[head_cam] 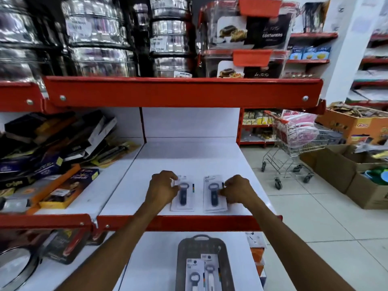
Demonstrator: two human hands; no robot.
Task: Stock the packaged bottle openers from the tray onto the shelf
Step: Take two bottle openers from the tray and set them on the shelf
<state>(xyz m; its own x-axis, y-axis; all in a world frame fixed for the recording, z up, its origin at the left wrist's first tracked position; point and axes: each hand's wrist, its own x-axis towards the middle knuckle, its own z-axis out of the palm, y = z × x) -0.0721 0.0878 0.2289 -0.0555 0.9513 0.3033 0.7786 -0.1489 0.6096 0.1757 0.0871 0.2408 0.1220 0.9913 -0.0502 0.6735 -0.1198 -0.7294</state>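
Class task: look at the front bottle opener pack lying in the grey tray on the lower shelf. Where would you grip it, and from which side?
Probably pinch the top pack by its bare left card edge, coming from above: it lies flat in the tray, overlapping another pack on its right.

The shelf point(189, 164) is smooth matt white board with a glossy red metal lip. On it, two openers point(214, 194) lie in clear shiny plastic over card. Below the shelf, the tray point(182, 255) is dull grey perforated plastic.
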